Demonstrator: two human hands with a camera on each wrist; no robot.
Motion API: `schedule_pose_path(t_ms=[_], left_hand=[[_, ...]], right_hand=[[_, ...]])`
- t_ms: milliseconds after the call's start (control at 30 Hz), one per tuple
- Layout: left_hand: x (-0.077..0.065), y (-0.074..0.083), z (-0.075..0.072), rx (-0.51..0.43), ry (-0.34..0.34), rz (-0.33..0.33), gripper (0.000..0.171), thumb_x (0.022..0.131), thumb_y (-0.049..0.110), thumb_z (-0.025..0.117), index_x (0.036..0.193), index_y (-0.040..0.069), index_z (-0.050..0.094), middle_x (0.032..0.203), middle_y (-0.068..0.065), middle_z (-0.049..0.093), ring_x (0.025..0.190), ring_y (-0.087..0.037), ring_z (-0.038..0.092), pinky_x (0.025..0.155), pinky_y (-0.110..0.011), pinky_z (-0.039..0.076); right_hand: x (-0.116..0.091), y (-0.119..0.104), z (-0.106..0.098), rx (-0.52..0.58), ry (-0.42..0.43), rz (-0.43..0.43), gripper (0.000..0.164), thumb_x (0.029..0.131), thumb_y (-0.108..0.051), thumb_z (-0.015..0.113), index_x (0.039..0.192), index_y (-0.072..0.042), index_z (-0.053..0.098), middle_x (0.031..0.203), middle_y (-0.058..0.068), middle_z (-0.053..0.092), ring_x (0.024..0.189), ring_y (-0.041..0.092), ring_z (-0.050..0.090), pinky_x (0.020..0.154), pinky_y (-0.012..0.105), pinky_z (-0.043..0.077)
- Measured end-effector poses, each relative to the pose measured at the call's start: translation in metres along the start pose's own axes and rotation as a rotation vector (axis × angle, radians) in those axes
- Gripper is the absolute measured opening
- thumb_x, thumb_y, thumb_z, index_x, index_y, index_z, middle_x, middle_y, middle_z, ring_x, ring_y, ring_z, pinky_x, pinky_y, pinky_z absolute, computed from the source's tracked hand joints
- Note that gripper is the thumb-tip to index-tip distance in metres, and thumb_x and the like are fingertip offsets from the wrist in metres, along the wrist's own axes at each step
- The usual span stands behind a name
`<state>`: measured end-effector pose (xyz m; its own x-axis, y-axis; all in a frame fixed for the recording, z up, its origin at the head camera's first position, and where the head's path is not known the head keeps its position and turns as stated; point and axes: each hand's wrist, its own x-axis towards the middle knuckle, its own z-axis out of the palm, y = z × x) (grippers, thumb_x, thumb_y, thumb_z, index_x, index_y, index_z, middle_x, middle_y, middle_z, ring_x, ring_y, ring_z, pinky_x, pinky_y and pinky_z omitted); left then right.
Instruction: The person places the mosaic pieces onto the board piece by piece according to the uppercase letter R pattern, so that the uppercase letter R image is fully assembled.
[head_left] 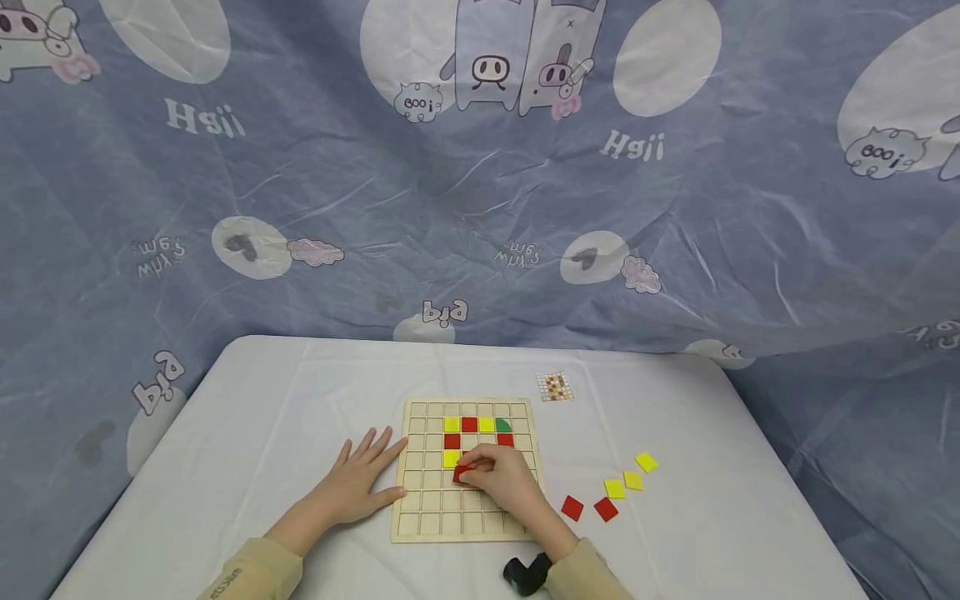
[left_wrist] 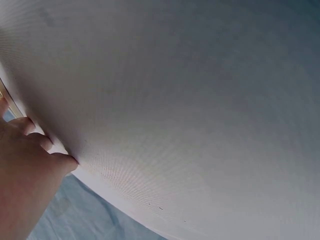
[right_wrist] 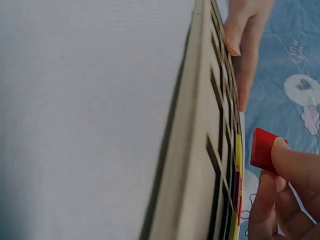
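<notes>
A square wooden grid board (head_left: 420, 523) lies on the white table, with red and yellow square tiles and a green quarter-round tile (head_left: 503, 426) set in its upper cells. My right hand (head_left: 504, 477) is over the middle of the board and pinches a red square tile (right_wrist: 263, 150) between thumb and fingers, tilted just above the cells in the right wrist view. Part of the filled cells is hidden beneath this hand. My left hand (head_left: 356, 486) lies spread on the table, its thumb and index fingertip at the board's left edge.
Right of the board lie two loose red tiles (head_left: 572, 507) and three yellow tiles (head_left: 615, 489). A small printed pattern card (head_left: 555, 387) is behind the board. Near my right wrist sits a black object (head_left: 527, 575). A blue patterned cloth (head_left: 465, 183) hangs behind the table.
</notes>
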<state>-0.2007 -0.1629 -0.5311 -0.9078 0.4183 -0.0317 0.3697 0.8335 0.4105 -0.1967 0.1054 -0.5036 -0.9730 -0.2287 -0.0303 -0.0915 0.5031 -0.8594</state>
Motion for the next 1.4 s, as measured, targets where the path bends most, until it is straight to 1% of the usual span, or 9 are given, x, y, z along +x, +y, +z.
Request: schedule_pose_path(t_ms=[267,400,633,733,833,967,1133,1233,1400], left_hand=[[0.000,0.000,0.000,-0.003,-0.001,-0.002,0.077,0.091,0.057,0.059,0.154,0.020,0.035,0.162,-0.014,0.026,0.151,-0.041,0.016,0.116,-0.071,0.009],[0.000,0.000,0.000,-0.006,-0.001,-0.006,0.077,0.091,0.057,0.060,0.154,0.020,0.035,0.162,-0.014,0.026,0.151,-0.041,0.016,0.116,-0.071,0.009],[0.000,0.000,0.000,-0.003,-0.005,-0.013,0.077,0.091,0.058,0.060,0.154,0.020,0.035,0.162,-0.014,0.025,0.151,-0.041,0.016,0.116,-0.071,0.009],[0.000,0.000,-0.001,-0.005,-0.003,-0.010,0.077,0.091,0.057,0.060,0.154,0.020,0.036,0.162,-0.014,0.026,0.151,-0.041,0.017,0.116,-0.071,0.010],[0.000,0.000,-0.001,-0.002,-0.003,-0.007,0.077,0.091,0.057,0.059,0.154,0.020,0.035,0.162,-0.014,0.026,0.151,-0.041,0.016,0.116,-0.070,0.010],[0.000,0.001,-0.002,-0.004,-0.007,-0.008,0.077,0.091,0.057,0.060,0.154,0.019,0.035,0.162,-0.014,0.025,0.151,-0.041,0.016,0.116,-0.070,0.009],[-0.001,0.003,-0.005,-0.019,-0.006,-0.006,0.076,0.091,0.054,0.061,0.154,0.018,0.036,0.162,-0.015,0.025,0.151,-0.041,0.016,0.116,-0.070,0.008],[-0.002,0.004,-0.006,-0.019,-0.004,-0.007,0.076,0.091,0.054,0.061,0.154,0.018,0.036,0.162,-0.014,0.026,0.151,-0.041,0.016,0.116,-0.070,0.009],[-0.002,0.002,-0.004,-0.025,-0.008,-0.007,0.076,0.091,0.055,0.061,0.154,0.019,0.035,0.162,-0.014,0.025,0.151,-0.041,0.016,0.116,-0.070,0.008]], right_hand=[[0.005,-0.004,0.015,-0.112,0.001,-0.042,0.010,0.082,-0.007,0.079,0.086,-0.011,0.071,0.074,-0.005,0.067,0.065,0.003,0.058,0.060,0.017,0.050],[0.005,-0.006,0.017,-0.143,0.010,-0.069,0.009,0.082,-0.004,0.078,0.084,-0.009,0.071,0.076,-0.004,0.065,0.065,0.002,0.056,0.060,0.017,0.049],[0.003,-0.008,0.019,-0.264,0.038,-0.110,0.006,0.082,-0.005,0.078,0.084,-0.007,0.073,0.079,-0.003,0.056,0.066,0.002,0.051,0.059,0.015,0.047],[0.001,-0.008,0.019,-0.277,0.033,-0.111,0.006,0.082,-0.005,0.078,0.085,-0.006,0.073,0.079,-0.003,0.056,0.067,0.002,0.051,0.060,0.015,0.047],[-0.001,-0.009,0.016,-0.267,0.023,-0.088,0.006,0.084,-0.007,0.077,0.087,-0.008,0.073,0.080,-0.004,0.057,0.068,0.003,0.052,0.061,0.016,0.047],[-0.006,-0.007,0.002,-0.226,0.019,-0.052,0.006,0.087,-0.013,0.075,0.091,-0.010,0.073,0.082,-0.005,0.060,0.070,0.004,0.053,0.063,0.017,0.047],[-0.016,0.002,-0.031,-0.170,0.055,-0.015,0.009,0.089,-0.014,0.072,0.096,-0.009,0.073,0.085,-0.003,0.066,0.071,0.007,0.055,0.063,0.018,0.048],[-0.022,0.012,-0.054,-0.145,0.113,0.035,0.009,0.089,-0.011,0.072,0.097,-0.008,0.073,0.083,-0.002,0.067,0.071,0.010,0.057,0.061,0.019,0.048],[-0.032,0.037,-0.090,-0.142,0.209,0.167,0.014,0.086,-0.008,0.074,0.100,-0.009,0.074,0.085,-0.002,0.070,0.075,0.009,0.062,0.063,0.019,0.050]])
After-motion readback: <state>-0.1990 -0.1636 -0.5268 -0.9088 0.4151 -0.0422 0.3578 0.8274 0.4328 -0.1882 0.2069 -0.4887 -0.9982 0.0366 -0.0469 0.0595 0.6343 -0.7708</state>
